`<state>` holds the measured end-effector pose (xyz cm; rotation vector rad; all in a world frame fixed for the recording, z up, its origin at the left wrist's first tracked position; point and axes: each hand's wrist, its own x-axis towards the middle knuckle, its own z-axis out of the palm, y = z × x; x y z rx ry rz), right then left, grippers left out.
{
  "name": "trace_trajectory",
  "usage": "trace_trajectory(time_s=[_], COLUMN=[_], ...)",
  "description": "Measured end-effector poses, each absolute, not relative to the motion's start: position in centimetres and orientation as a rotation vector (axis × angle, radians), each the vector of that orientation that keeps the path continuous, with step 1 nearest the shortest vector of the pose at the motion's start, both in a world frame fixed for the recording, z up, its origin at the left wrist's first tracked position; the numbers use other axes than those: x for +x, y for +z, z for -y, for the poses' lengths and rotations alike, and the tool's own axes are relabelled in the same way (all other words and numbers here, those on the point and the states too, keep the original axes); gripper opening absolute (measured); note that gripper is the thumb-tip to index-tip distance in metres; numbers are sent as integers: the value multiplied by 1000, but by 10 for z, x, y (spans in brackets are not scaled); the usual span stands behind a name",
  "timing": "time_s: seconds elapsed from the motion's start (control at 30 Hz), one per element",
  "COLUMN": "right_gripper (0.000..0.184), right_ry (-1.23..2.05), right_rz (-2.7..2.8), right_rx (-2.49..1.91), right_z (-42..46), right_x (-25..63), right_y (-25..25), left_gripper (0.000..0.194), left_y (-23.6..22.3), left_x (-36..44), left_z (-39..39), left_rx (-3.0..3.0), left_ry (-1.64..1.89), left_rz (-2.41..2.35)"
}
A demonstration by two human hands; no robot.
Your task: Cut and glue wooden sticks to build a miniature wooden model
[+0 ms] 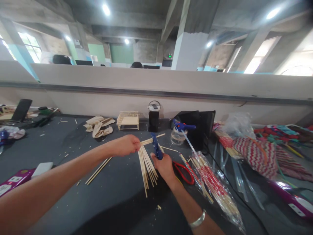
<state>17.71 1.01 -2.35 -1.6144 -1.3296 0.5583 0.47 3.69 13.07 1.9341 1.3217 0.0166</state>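
My left hand [127, 144] is closed on a few thin wooden sticks [146, 141] that point to the right. My right hand [164, 163] grips a dark blue hand tool [155, 143] with pale specks; its exact kind is hard to make out. The tool's upper part crosses the held sticks; whether it touches them I cannot tell. Below both hands, loose wooden sticks [148, 168] fan out on the dark table. A red-handled tool [184, 172] lies just right of my right hand, partly hidden by it.
A miniature wooden bench [128, 120] stands behind, near a black phone [153, 121]. The blue glue gun [183, 125] rests on a glass jar [178, 136]. Bagged sticks [215, 186] and clear glue sticks [241, 178] lie right. Crumpled brown paper [99, 126] and two sticks [98, 170] lie left.
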Motion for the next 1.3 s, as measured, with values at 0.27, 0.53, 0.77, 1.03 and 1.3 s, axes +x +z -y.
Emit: trace_trajectory(time_s=[0.27,0.53,0.77,1.03,1.3], right_gripper=[31,33,29,31,32], right_ry=[609,553,527,604,644], right_rz=[1357,1348,1377,1378,1347], right_rx=[-1550,-1558,-1592,-1571,-1550], right_z=[-13,-13,-9,-8,-11], right_x=[178,174,180,180,177], right_y=[-23,-28,-24,-20,-24], left_gripper=[17,21,19,17,17], left_y=[129,133,131,131,128], left_x=[7,6,6,9,9], left_z=[-40,-39,-41,-37,-39], left_rx=[2074,2065,2167,2203,2255], left_ry=[31,-20,13,17,-3], left_rz=[-1342,-1315,-1326,-1360,-1347])
